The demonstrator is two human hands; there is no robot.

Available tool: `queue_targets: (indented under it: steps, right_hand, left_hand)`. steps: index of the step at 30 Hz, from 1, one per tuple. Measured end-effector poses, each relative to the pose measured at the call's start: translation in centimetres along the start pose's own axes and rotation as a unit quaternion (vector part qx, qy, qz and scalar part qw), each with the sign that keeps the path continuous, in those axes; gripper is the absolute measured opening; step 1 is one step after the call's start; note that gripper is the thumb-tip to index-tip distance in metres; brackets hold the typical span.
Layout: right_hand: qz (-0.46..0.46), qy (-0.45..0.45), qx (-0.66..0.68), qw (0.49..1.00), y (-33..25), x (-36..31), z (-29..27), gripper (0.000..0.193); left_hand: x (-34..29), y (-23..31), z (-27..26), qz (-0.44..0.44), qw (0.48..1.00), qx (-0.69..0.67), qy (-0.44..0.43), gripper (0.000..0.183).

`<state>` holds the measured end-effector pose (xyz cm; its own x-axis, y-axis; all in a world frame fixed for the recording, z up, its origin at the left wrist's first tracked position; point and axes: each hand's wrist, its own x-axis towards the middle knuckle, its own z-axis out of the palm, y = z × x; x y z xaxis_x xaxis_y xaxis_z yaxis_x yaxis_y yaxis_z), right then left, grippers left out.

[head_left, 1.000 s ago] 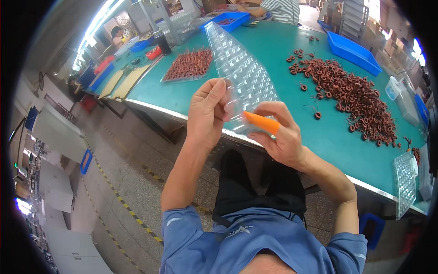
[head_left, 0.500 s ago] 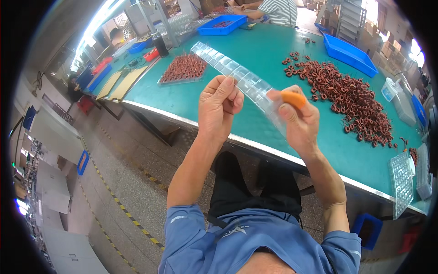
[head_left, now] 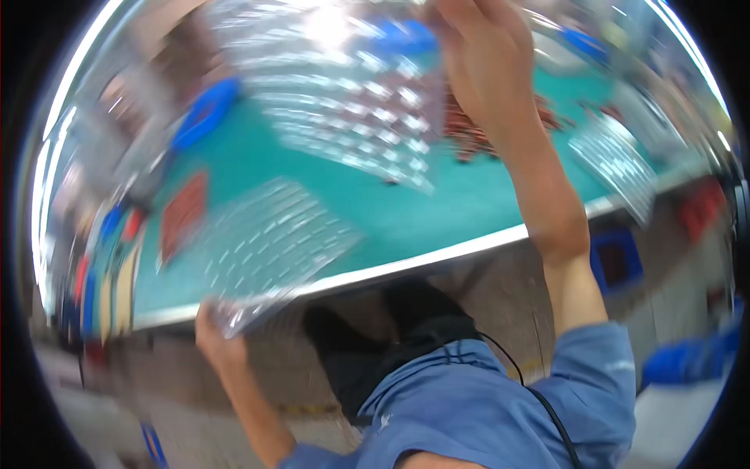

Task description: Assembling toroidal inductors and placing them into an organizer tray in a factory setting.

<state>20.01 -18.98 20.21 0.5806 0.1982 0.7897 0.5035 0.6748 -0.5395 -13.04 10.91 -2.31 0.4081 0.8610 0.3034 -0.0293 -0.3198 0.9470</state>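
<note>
My left hand (head_left: 219, 344) is closed on the near corner of a clear blister tray (head_left: 269, 242), fingers clamped on its edge, low over the table's near rim. My right hand (head_left: 480, 55) is raised high at the top of the view against a second clear tray (head_left: 351, 117); the picture is heavily blurred, and I cannot tell whether those fingers pinch it or lie open. The first tray tilts over the table edge, and the second spreads above the middle of the surface.

Surface: a green table (head_left: 437, 211) with a pale front rim. A heap of brown rings (head_left: 469, 137) lies beside my right wrist, partly hidden by the forearm. A third clear tray (head_left: 617, 168) rests to the right. A dark red patch (head_left: 183, 215) sits to the left, and a blue bin (head_left: 205, 113) lies beyond it. Grey floor runs under the table, with a blue crate (head_left: 617, 262) below the right edge.
</note>
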Motion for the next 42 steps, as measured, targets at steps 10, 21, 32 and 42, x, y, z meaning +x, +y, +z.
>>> queue_targets:
  steps: [10, 21, 32, 42]
  right_hand:
    - [-0.201, -0.026, -0.674, 0.710, -13.6, 2.2, -16.4, 0.015]
    - [-0.046, -0.170, -0.814, 0.554, -5.2, -13.2, -43.4, 0.021]
    - [-0.085, -0.118, -0.643, 0.752, -10.7, -12.3, -22.0, 0.036]
    - [-0.017, -0.166, 0.358, 0.918, -11.2, -11.3, -3.5, 0.005]
  left_hand:
    - [1.2, -2.9, 1.2, -0.218, 0.973, -0.070, -0.028, 0.040]
    - [3.0, -4.0, 0.9, -0.201, 0.977, 0.065, -0.041, 0.042]
    - [4.0, -4.8, -2.8, 0.140, 0.845, 0.516, -0.025, 0.041]
    - [2.9, -1.2, 9.8, 0.247, 0.843, 0.436, -0.196, 0.041]
